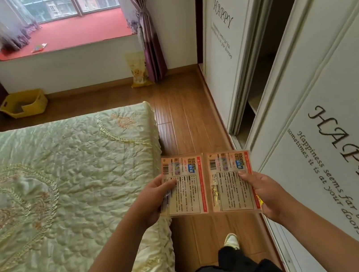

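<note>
1. The left hand (153, 201) is pinching the left packet (185, 186) by its edge, thumb on top, over the floor (183, 123) beside the bed (63, 177)
2. The right hand (265, 192) is pinching the right packet (230, 181) the same way, just beside the first
3. The packets are looking thin and shiny, so one may be slipping out and dropping if a thumb is loosening
4. The wardrobe door (315, 137) is standing near, so a swinging right hand may be bumping it
</note>
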`<state>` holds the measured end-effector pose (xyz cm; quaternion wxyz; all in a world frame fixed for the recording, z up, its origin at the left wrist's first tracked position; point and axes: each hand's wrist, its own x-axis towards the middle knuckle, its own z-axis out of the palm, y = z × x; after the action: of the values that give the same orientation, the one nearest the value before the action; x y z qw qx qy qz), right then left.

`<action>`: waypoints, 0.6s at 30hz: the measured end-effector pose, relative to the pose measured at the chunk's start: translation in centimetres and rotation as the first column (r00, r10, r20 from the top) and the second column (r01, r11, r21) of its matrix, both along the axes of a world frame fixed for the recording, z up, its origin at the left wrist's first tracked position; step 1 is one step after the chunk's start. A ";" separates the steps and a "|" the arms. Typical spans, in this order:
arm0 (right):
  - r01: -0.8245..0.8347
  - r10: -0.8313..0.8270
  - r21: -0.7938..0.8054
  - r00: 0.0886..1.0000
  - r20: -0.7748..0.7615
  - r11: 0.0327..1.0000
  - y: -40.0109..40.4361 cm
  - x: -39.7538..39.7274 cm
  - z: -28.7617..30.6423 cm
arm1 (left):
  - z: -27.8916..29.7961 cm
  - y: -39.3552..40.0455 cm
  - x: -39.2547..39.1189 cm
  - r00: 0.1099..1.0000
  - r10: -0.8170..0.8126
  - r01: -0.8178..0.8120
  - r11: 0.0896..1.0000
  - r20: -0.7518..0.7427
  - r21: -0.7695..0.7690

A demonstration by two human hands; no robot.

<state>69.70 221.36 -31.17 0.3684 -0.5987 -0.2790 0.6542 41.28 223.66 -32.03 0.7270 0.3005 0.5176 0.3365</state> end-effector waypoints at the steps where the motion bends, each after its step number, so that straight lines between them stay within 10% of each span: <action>1: -0.009 0.009 0.004 1.000 -0.002 1.000 1.4 0.2 -0.2 | -0.1 1.2 0.2 1.000 0.012 -0.012 1.000 -0.006 0.002; 18: -0.136 0.133 -0.045 0.989 -0.058 0.990 22.3 2.5 -0.3 | 0.6 18.0 1.8 0.991 0.132 -0.132 0.991 -0.026 0.020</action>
<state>72.24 243.64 -31.46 0.3160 -0.5692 -0.2925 0.7004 43.08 241.64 -31.39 0.6932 0.2768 0.5431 0.3845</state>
